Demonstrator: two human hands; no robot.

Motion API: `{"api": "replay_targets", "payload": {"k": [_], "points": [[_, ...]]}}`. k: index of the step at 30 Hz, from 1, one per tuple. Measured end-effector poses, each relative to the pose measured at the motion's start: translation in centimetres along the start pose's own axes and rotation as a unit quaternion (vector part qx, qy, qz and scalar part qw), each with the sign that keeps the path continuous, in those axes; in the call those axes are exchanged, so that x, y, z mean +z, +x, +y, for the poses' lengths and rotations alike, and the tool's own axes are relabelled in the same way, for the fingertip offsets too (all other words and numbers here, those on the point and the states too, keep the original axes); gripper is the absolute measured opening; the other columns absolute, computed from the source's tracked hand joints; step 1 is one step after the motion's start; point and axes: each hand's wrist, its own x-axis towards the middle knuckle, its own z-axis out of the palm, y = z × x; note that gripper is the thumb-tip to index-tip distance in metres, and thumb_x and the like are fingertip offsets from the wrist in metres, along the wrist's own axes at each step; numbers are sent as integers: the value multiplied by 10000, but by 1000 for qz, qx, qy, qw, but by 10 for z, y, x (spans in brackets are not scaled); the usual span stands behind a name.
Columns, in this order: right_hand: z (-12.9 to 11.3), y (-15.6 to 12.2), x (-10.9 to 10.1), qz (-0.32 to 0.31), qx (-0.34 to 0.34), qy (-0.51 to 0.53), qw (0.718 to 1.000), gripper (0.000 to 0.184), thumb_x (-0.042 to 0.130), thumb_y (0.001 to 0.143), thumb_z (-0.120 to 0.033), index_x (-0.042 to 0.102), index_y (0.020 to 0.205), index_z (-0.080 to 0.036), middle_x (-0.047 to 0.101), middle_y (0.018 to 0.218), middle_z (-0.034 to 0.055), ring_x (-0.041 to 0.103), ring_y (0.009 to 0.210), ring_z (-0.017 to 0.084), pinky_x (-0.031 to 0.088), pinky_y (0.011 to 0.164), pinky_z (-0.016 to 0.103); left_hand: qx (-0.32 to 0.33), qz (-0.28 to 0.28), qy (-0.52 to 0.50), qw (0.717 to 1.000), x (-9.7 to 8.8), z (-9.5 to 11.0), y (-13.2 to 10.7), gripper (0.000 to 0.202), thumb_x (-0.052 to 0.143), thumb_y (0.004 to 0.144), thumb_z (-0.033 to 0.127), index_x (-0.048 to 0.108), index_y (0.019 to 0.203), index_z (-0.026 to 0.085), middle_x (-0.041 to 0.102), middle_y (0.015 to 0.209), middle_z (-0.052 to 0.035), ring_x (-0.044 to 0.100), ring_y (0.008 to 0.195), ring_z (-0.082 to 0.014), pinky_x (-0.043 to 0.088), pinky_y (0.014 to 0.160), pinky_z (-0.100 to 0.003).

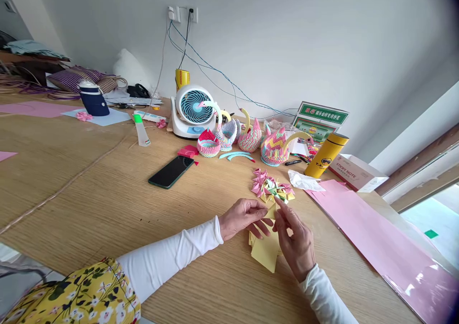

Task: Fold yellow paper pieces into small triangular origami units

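Observation:
My left hand [244,217] and my right hand [296,240] meet over a small stack of yellow paper squares [266,253] on the wooden table [107,204]. Both pinch a small yellow paper piece [271,212] between their fingertips. Just beyond the fingers lies a heap of folded paper pieces [271,187], pink, yellow and green. Both arms wear white sleeves.
A black phone [171,172] lies left of the hands. Behind stand several paper swans [251,139], a small fan [190,111], a yellow flask [325,155] and a sticky-note box [355,172]. Pink paper sheets [380,238] lie on the right near the table edge.

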Motion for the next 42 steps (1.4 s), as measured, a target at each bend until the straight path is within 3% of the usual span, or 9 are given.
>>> {"api": "replay_targets", "payload": {"k": [5,11,16,21,25,33,42], "points": [[0,-1,-2,-48,26,36,998,208,461,909,-262,504,1107,-216,634,765,24,653,589,150,522,569,252,39,55,41,997,-4,2,3,432,725,673,463,623,867,90,611,674,-23,629,550,-133,526,505,-255],[-7,0,4,3,153,137,979,205,558,859,-390,462,930,-224,669,741,31,698,608,200,524,493,250,55,54,-48,996,-2,6,-3,437,768,656,382,632,963,102,644,837,-61,655,760,-166,534,596,-248],[-10,0,9,26,191,194,962,252,592,832,-428,474,898,-215,675,711,30,693,580,198,535,511,269,70,63,-78,992,1,-4,-6,439,772,657,369,639,977,99,656,820,-61,660,736,-161,536,603,-248],[-13,0,9,-24,178,200,963,226,553,862,-420,520,823,-200,639,703,24,671,613,173,529,561,263,85,91,-64,990,1,-6,-10,402,744,683,398,645,918,87,653,798,-53,672,728,-171,542,593,-250],[-12,3,4,-28,194,230,953,266,480,898,-441,541,825,-193,605,735,20,615,616,139,514,558,246,84,84,-49,992,0,-4,-15,409,731,699,398,643,948,86,655,821,-57,676,763,-191,551,598,-262],[-2,10,-5,-102,199,221,949,291,597,813,-454,633,834,-166,633,717,39,597,612,157,507,530,259,63,65,5,996,0,-6,-16,434,697,724,428,657,973,75,680,841,-92,679,741,-193,553,571,-261],[-7,7,0,-70,73,63,993,146,537,845,-294,595,754,-196,628,663,14,562,552,138,473,520,244,99,80,99,987,0,-14,-16,381,629,782,434,692,923,86,681,835,-89,687,756,-212,572,604,-271]]}}
